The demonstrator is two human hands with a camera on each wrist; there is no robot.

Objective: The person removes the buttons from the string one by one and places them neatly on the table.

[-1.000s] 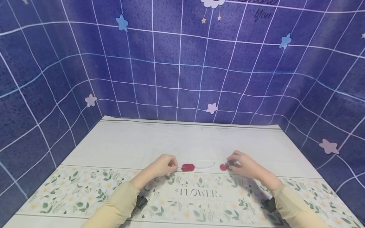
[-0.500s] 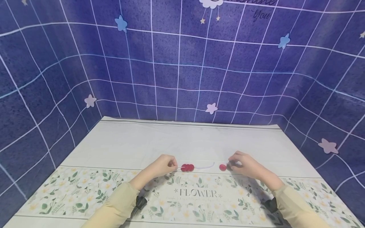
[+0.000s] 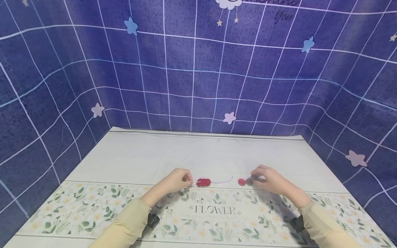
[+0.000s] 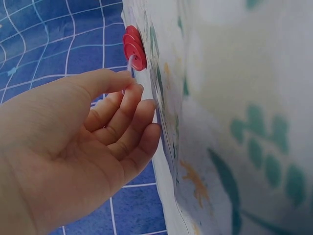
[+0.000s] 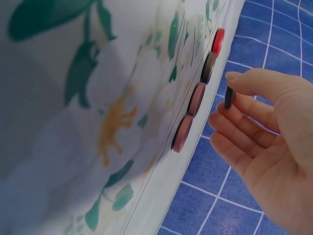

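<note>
In the head view my left hand (image 3: 179, 179) pinches one end of a white string (image 3: 224, 182) between thumb and forefinger. Several overlapping red buttons (image 4: 134, 53) are threaded on it; holes show in the nearest one. The string's other end trails rightward over the table. My right hand (image 3: 269, 178) pinches a dark button (image 5: 228, 97) between thumb and fingertips, just above the table. Below it, in the right wrist view, lie a loose red button (image 5: 219, 42), a dark brown button (image 5: 208, 67) and two reddish-brown buttons (image 5: 197, 100) in a row.
The buttons lie on a white table cover (image 3: 149, 151) with a floral band (image 3: 173, 220) along the front. A blue curtain (image 3: 186, 86) with white grid lines and stars stands behind and at both sides.
My right hand has shifted slightly to the right, away from the loose red button, and the dark brown button beside it shows more. My left hand keeps its pinch on the string.
</note>
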